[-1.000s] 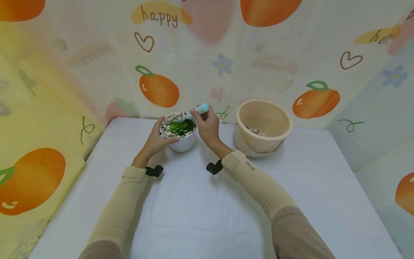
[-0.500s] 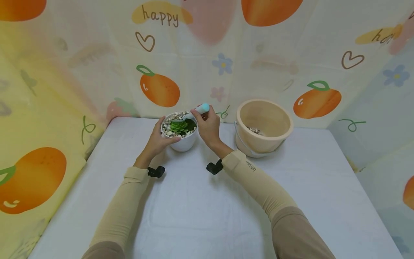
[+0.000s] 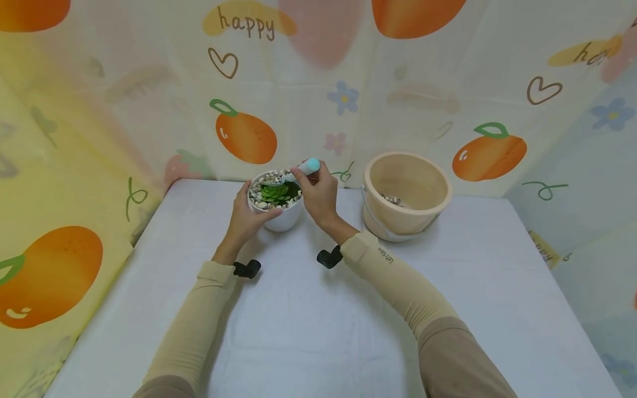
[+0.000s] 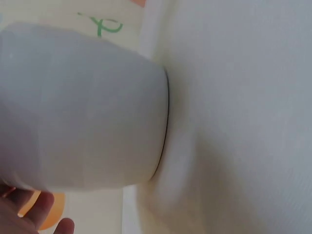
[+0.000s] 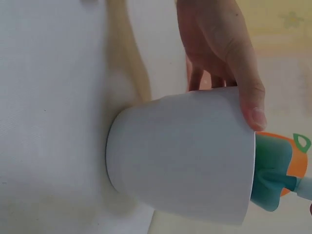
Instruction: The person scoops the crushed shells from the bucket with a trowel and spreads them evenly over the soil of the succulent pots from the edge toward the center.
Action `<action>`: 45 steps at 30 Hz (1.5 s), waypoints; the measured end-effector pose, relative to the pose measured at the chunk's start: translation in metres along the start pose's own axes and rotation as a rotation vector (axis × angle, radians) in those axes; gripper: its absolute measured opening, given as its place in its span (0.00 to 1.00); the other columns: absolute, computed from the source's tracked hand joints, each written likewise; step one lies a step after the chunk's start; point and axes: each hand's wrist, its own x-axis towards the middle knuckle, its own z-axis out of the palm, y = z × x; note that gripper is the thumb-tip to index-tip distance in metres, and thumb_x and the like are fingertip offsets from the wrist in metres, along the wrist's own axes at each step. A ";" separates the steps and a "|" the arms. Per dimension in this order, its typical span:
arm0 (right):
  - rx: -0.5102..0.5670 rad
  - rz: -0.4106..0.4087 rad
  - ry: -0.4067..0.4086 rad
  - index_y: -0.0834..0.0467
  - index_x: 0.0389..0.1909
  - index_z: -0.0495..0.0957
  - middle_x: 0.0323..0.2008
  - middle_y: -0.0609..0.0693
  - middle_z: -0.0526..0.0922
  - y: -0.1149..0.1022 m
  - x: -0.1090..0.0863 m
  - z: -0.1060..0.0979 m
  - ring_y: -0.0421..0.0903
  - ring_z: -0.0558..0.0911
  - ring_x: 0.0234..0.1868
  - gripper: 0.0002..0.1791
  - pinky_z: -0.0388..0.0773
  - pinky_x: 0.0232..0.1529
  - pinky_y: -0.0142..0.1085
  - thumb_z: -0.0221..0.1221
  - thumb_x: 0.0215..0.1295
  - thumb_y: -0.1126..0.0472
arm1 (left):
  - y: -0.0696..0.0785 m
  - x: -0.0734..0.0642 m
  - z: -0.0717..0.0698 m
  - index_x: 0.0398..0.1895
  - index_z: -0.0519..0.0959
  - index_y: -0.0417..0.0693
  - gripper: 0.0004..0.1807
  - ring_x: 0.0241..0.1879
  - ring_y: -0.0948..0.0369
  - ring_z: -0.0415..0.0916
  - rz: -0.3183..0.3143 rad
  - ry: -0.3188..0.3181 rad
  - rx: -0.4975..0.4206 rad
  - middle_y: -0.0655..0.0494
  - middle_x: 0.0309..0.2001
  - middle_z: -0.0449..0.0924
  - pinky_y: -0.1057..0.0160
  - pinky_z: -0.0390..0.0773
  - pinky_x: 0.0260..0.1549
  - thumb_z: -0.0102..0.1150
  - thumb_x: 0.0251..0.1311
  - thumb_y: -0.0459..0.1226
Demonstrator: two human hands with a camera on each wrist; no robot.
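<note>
A white flower pot (image 3: 282, 223) stands upright on the table, holding a green succulent (image 3: 278, 193) ringed by pale pebbles (image 3: 259, 197). My left hand (image 3: 247, 218) grips its left side, the thumb lying across the near side by the rim; the right wrist view shows the fingers (image 5: 196, 78) reaching around the pot's side. A small trowel with a light blue handle (image 3: 303, 169) is pinched in my right hand (image 3: 320, 194). Its teal blade (image 5: 273, 155) is over the pot's mouth, beside the plant. Whether the blade touches the pebbles cannot be told.
To the right stands a larger beige bucket (image 3: 405, 221) with a white handle and some pebbles (image 3: 392, 200) at its bottom. The white-covered table (image 3: 288, 331) meets a fruit-printed curtain (image 3: 298, 127) just behind the pot.
My left wrist has shifted slightly rightward, and its thumb reaches a little farther right along the pot. The right hand, trowel and bucket stay nearly in place.
</note>
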 end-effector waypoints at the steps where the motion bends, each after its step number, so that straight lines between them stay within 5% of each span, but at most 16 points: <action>1: 0.002 -0.003 0.001 0.71 0.47 0.74 0.39 0.62 0.85 0.000 0.000 0.000 0.54 0.87 0.42 0.18 0.83 0.46 0.34 0.63 0.65 0.61 | 0.001 -0.001 0.001 0.76 0.48 0.46 0.59 0.72 0.47 0.53 -0.004 0.013 0.008 0.41 0.73 0.53 0.41 0.55 0.70 0.75 0.46 0.50; 8: -0.010 0.012 0.005 0.70 0.46 0.75 0.39 0.62 0.86 0.004 -0.001 0.002 0.53 0.87 0.42 0.18 0.83 0.45 0.32 0.63 0.64 0.60 | 0.006 -0.005 0.004 0.76 0.47 0.44 0.61 0.71 0.45 0.52 -0.015 0.042 0.053 0.39 0.72 0.53 0.39 0.56 0.69 0.75 0.45 0.52; 17: -0.009 0.050 -0.015 0.68 0.48 0.74 0.39 0.61 0.86 0.005 0.000 0.003 0.52 0.87 0.43 0.19 0.83 0.46 0.33 0.63 0.65 0.58 | -0.001 0.010 -0.015 0.78 0.44 0.45 0.60 0.75 0.44 0.42 -0.010 -0.117 0.067 0.41 0.76 0.48 0.37 0.50 0.71 0.74 0.48 0.49; 22: 0.004 0.063 -0.060 0.67 0.49 0.74 0.41 0.61 0.85 0.004 -0.001 0.004 0.52 0.87 0.44 0.20 0.83 0.47 0.34 0.63 0.64 0.57 | -0.006 0.014 -0.016 0.78 0.40 0.46 0.63 0.76 0.44 0.43 -0.034 -0.153 0.034 0.42 0.77 0.43 0.39 0.48 0.72 0.74 0.48 0.50; 29: -0.004 0.012 -0.037 0.67 0.47 0.75 0.38 0.60 0.85 0.003 -0.003 0.005 0.51 0.87 0.43 0.18 0.83 0.47 0.32 0.64 0.63 0.59 | -0.004 0.008 -0.010 0.78 0.41 0.45 0.63 0.76 0.47 0.45 -0.032 -0.100 -0.008 0.44 0.77 0.46 0.40 0.48 0.73 0.74 0.48 0.49; 40: -0.023 -0.056 0.019 0.72 0.44 0.75 0.36 0.66 0.84 0.002 -0.003 0.010 0.57 0.86 0.40 0.16 0.84 0.44 0.40 0.65 0.59 0.69 | 0.008 -0.004 0.006 0.76 0.48 0.46 0.62 0.71 0.44 0.52 -0.036 0.068 0.069 0.40 0.72 0.56 0.39 0.58 0.68 0.75 0.43 0.55; 45: -0.034 -0.052 0.019 0.70 0.45 0.76 0.37 0.63 0.85 0.004 -0.003 0.008 0.54 0.87 0.41 0.16 0.84 0.45 0.37 0.66 0.60 0.65 | 0.008 -0.007 0.010 0.76 0.49 0.43 0.64 0.68 0.44 0.54 -0.029 0.097 0.084 0.38 0.70 0.57 0.39 0.60 0.65 0.74 0.40 0.60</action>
